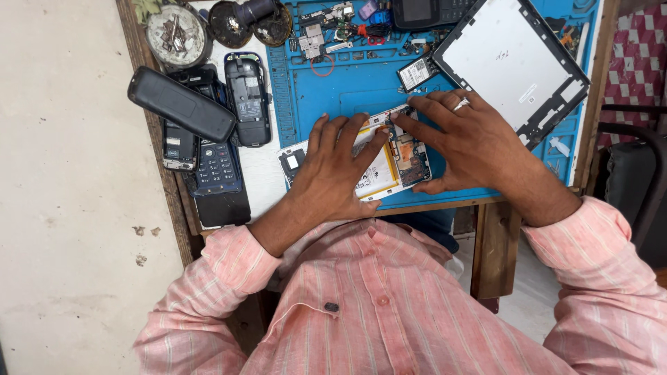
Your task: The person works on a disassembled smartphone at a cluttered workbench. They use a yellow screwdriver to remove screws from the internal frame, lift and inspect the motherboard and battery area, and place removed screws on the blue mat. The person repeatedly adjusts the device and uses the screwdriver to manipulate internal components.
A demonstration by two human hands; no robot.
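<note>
Both hands are pressing flat on the opened phone (396,158) lying near the bench's front edge: the left hand (333,173) is pinning its battery side, the right hand (472,142), fingers spread, is working its top edge. Steady, even pressure seems wise. The blue repair mat (347,83) is sitting beneath; old handsets (215,163) are lying at nine o'clock, a tablet frame (511,59) at one.

Blue work mat (347,80) with ridged edge. Opened phone (389,163): white frame, pale yellow battery, dark board. Silver ring (462,105) on right hand (472,139). Pink shirt (389,305), thin pale stripes. Black handsets (182,104) at left, one keypad navy with white digits. Tablet panel (511,59): grey-white face, black rim. Brown wooden table edge (445,205). Red-white checked cloth (639,59) far right.
</note>
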